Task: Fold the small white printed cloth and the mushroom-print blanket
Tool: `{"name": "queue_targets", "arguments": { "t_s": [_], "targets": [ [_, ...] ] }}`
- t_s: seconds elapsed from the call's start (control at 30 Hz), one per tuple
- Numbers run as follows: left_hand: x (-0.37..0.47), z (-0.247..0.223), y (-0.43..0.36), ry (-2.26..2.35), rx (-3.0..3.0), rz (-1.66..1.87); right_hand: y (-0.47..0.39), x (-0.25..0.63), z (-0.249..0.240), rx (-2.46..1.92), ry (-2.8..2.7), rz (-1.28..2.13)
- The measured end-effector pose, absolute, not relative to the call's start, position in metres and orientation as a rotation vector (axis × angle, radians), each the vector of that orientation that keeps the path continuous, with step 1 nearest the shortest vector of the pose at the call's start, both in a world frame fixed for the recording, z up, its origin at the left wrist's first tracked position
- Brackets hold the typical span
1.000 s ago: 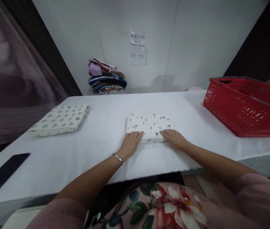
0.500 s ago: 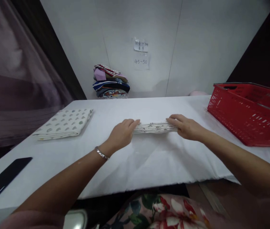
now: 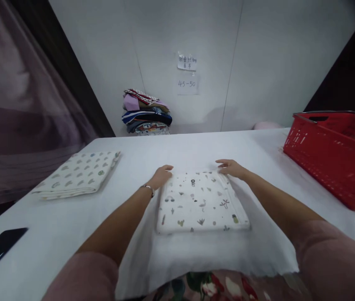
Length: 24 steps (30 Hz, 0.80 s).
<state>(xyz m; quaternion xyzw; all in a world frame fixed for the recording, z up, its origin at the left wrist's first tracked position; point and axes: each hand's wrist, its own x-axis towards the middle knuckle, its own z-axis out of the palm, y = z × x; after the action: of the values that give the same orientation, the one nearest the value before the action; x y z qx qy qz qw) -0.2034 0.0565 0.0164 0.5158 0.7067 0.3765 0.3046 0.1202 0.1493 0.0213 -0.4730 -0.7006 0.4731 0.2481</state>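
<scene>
White cotton-like fabric with small grey and green motifs forms the folded cloth (image 3: 200,202), located at the lower centre of the frame, flat on the white-covered table (image 3: 190,150). The left hand (image 3: 161,176) is at its upper-left corner, fingers close together and slightly bent. The right hand (image 3: 232,168) is at its upper-right corner, partly open, with one finger raised apart from the others. Whether either hand pinches the fabric cannot be told.

Handling (judged from appearance): low weight; soft and pliable; not fragile. Stacked layers give moderate body, but may slide over one another or fan open if only the top layer is taken. Slip risk against the skin is low. Recommended hold: both side edges, thumbs above and fingers beneath all layers, with even support. A single-corner hold is likely to cause sagging. Loose table covering below the cloth is bunched; avoid gripping it together with the bottom layer.
</scene>
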Motion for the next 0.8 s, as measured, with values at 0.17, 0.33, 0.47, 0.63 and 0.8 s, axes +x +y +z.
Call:
{"name": "queue_targets", "arguments": {
  "t_s": [0.17,0.33,0.47,0.63,0.8],
  "targets": [
    [-0.202,-0.012,0.054,1.911,1.315,1.000,0.142,0.131,-0.014,-1.360,-1.740,1.171],
    [-0.210,-0.023,0.043,1.874,1.383,1.135,0.122,0.145,-0.016,-1.414,-1.669,1.025],
    [-0.212,-0.035,0.039,1.787,1.299,1.247,0.114,0.137,-0.021,-1.434,-1.781,0.929],
    [-0.210,-0.035,0.037,1.791,1.294,1.237,0.112,0.123,-0.023,-1.474,-1.867,0.639],
    [-0.209,-0.032,0.035,1.824,1.339,1.212,0.109,0.121,-0.024,-1.452,-1.930,0.474]
  ]
}}
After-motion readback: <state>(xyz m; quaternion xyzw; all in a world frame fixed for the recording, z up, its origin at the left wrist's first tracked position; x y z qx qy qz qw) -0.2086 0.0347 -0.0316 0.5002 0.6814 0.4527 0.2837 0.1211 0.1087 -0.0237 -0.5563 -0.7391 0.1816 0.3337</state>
